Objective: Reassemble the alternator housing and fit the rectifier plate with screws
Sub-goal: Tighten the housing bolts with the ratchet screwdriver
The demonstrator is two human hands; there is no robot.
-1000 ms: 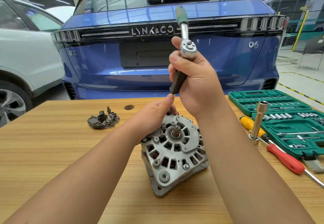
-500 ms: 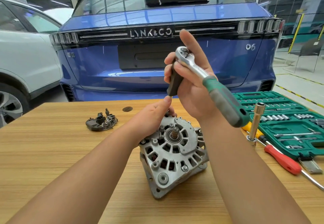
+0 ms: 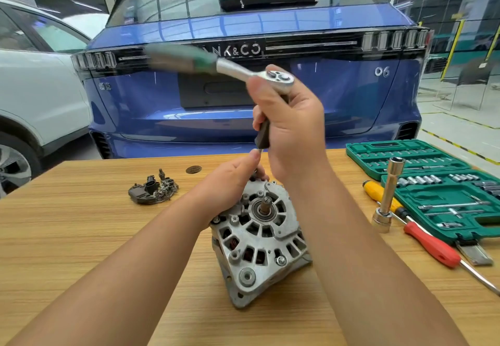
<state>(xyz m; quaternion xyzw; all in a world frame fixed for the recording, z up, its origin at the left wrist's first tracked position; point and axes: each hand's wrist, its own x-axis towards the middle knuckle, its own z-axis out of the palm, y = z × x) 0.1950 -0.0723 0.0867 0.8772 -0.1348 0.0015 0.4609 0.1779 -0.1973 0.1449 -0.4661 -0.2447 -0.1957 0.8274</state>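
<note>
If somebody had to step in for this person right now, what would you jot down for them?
Right hand: grips the dark extension under the head of the ratchet, held up above the alternator; the handle is blurred.
Left hand: holds the top rear edge of the alternator, steadying it on the table; its fingertips are hidden.
Rectifier plate: lies loose on the table, left of the alternator, not fitted.
Socket set and screwdrivers: on the right.
Done: the housing halves look joined.
Left: tighten the housing bolts, then fit the rectifier plate with its screws. No loose screws are visible.
</note>
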